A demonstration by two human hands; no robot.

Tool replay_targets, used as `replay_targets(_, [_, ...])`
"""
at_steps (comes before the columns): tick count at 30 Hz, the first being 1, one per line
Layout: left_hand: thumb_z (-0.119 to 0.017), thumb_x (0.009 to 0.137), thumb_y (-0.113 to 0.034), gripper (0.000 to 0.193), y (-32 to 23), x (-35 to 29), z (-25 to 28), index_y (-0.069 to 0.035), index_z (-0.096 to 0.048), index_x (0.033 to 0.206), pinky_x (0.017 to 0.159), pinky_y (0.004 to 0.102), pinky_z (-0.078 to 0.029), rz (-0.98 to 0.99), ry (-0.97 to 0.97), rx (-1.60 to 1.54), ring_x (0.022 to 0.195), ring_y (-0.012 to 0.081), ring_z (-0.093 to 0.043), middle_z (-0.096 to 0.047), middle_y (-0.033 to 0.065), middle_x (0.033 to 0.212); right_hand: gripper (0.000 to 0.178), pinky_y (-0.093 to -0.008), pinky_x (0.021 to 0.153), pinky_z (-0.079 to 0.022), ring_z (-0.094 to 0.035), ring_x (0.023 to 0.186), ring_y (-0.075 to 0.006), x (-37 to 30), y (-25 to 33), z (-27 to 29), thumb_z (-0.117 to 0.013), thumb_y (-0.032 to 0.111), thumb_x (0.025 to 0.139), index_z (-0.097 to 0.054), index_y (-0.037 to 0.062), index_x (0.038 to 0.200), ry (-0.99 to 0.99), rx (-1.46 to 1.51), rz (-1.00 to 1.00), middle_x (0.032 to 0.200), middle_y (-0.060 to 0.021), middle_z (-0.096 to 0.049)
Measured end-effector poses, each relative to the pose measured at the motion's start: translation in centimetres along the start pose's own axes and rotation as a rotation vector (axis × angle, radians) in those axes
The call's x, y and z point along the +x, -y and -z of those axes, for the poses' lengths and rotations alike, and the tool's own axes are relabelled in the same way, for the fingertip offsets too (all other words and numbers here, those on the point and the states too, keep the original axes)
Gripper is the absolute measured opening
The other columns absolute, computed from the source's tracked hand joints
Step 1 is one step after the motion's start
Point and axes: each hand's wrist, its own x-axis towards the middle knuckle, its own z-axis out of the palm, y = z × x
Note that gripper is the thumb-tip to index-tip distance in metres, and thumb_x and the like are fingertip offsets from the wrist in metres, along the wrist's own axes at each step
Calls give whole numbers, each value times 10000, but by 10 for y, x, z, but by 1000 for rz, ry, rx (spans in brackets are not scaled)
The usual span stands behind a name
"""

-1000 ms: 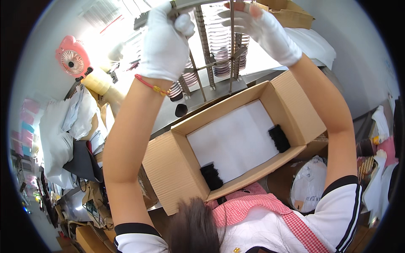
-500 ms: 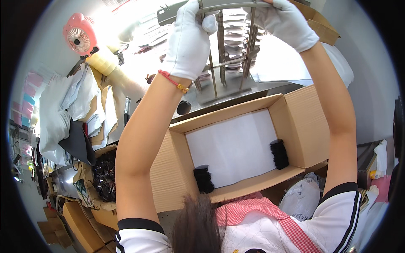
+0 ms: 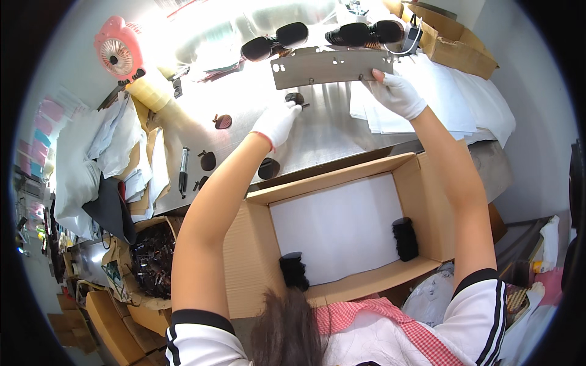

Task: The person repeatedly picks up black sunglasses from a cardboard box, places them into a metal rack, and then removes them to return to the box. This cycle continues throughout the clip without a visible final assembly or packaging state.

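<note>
My right hand (image 3: 397, 96), in a white glove with a bare thumb tip, grips the right end of a long metal plate (image 3: 332, 68) with small cut-outs. My left hand (image 3: 278, 124), also gloved, is closed at the fingertips on a small dark lens (image 3: 295, 97) with a short tab, below the plate. Just beyond the plate sit dark lenses (image 3: 274, 41) and a row of stacked lenses (image 3: 364, 35). Loose tabbed lenses lie on the metal table: a brownish lens (image 3: 223, 122), a dark lens (image 3: 208, 161) and another (image 3: 268, 168) near the front edge.
An open cardboard box (image 3: 332, 183) stands before me, lined with white paper, holding two black stacks (image 3: 294, 271). White sheets (image 3: 421, 104) lie right, below another carton (image 3: 458, 46). Left are a pink fan (image 3: 116, 52), a marker (image 3: 184, 172) and a bin of dark pieces (image 3: 151, 262).
The metal plate has tipped and come lower, facing me, and the upright frame below it no longer shows. My left hand has left the plate and dropped to a lens.
</note>
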Motion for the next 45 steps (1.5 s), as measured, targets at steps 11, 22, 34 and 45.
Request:
replay_targets(11, [-573,853,-41,428,62,103,-9,-96,-586,1277,917,401,-505,189,206,187,1080,341,-635,-628,172,1198,322,-254,889,-492,-624,970,-135,-29,3,-22,-695,220,950,-671,-15,1170,-577,-1206,-25,1068,-67,-695])
replay_targets(22, [-617,831,-87,420,92,15,-7,-79,-598,1250,876,396,-513,202,265,241,1040,325,-648,-654,186,1102,259,-251,722,-460,-542,793,-58,-42,-30,-6,-709,194,939,-678,-18,1085,-671,-1071,-415,876,12,-662])
replay_targets(34, [-382,955,53,337,92,-173,52,-29,-377,1281,632,270,-544,726,-469,-1279,741,156,-615,-623,109,974,378,-301,862,-477,-616,885,-166,-57,-64,4,-737,244,894,-680,21,1193,-723,-1461,-573,964,-101,-715])
replay_targets(45, [-382,922,12,343,84,-506,67,-101,-679,1051,505,212,-479,1310,-435,-727,634,71,-520,-610,21,918,306,-406,883,-517,-646,1019,-339,21,-129,-131,-717,237,878,-646,13,1075,6,-1745,-420,1072,-170,-669])
